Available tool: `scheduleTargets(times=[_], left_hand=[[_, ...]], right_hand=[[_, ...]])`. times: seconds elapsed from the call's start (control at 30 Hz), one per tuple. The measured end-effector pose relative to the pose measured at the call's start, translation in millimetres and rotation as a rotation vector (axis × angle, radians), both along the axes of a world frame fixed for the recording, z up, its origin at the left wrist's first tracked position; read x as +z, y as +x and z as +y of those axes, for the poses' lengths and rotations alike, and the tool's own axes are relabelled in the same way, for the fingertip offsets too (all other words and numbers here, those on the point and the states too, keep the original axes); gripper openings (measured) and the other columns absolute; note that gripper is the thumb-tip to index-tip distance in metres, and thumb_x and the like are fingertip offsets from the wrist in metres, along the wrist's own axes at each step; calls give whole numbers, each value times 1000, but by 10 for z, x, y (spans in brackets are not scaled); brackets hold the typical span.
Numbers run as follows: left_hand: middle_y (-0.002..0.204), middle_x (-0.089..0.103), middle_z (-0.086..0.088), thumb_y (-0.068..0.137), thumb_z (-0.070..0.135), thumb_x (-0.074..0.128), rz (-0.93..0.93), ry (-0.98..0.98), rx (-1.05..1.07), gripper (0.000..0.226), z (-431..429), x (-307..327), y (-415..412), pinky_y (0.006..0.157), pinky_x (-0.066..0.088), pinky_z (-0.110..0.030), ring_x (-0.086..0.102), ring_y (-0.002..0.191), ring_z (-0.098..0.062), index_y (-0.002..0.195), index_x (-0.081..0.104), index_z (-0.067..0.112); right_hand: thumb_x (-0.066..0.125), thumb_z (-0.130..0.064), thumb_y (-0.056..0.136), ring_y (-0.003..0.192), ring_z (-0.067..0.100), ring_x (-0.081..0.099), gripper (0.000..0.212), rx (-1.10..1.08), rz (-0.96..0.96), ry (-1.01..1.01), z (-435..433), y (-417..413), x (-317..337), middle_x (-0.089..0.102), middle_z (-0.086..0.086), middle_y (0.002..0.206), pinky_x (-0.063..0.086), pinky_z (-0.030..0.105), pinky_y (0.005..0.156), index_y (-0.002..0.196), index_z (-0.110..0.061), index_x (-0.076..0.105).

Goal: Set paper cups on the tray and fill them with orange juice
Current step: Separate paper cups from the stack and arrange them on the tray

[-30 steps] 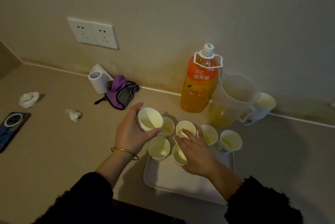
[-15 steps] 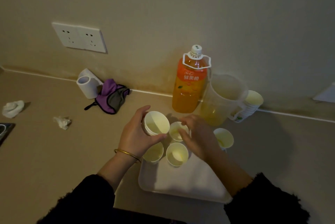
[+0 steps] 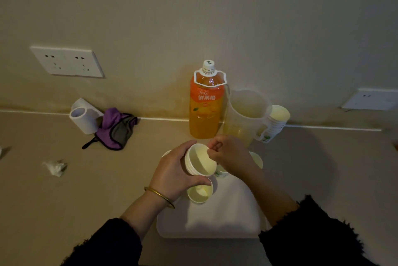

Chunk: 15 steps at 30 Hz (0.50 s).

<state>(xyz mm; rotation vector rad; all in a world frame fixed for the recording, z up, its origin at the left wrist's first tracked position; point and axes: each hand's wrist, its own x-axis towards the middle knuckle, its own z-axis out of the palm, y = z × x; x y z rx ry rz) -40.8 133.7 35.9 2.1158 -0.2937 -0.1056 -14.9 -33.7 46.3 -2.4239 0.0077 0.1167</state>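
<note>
Over on the counter's left, a white roll (image 3: 84, 120) and a purple cloth (image 3: 116, 130) sit by the wall. Left hand (image 3: 174, 173) grips a nested cup stack (image 3: 201, 160) above the tray's (image 3: 211, 218) far end, with a loose cup (image 3: 200, 193) standing on the tray just below. Behind stands the juice bottle (image 3: 205, 104), orange label reading 鲜果橙. Right hand (image 3: 230, 158) pinches the stack's top rim. Further right there's a clear jug (image 3: 245, 114) with a little juice, and spare cups (image 3: 277, 121) beside it.

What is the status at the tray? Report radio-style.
Left hand grips cup stack. Right hand pinches its top rim. Some cups on tray; juice bottle capped. Pitcher stands behind.
</note>
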Motion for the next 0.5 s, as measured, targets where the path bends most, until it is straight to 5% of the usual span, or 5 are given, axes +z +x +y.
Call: scheduleTargets(times=[0.33, 0.5], left_hand=[[114, 54, 21, 37, 68, 69, -56, 96, -52, 98, 31, 26, 46, 91, 39, -15, 51, 106, 2, 126, 55, 29], [96, 54, 36, 49, 61, 71, -132, 73, -8, 66, 19, 64, 39, 75, 35, 2, 53, 94, 8, 109, 57, 39]], right_hand=[[62, -10, 80, 76, 20, 62, 8, 26, 26, -38, -37, -17, 102, 60, 0, 70, 49, 30, 72, 87, -14, 65], [64, -26, 85, 85, 18, 65, 17, 67, 116, 65, -39, 7, 150, 67, 0, 88, 54, 37, 81, 98, -17, 63]])
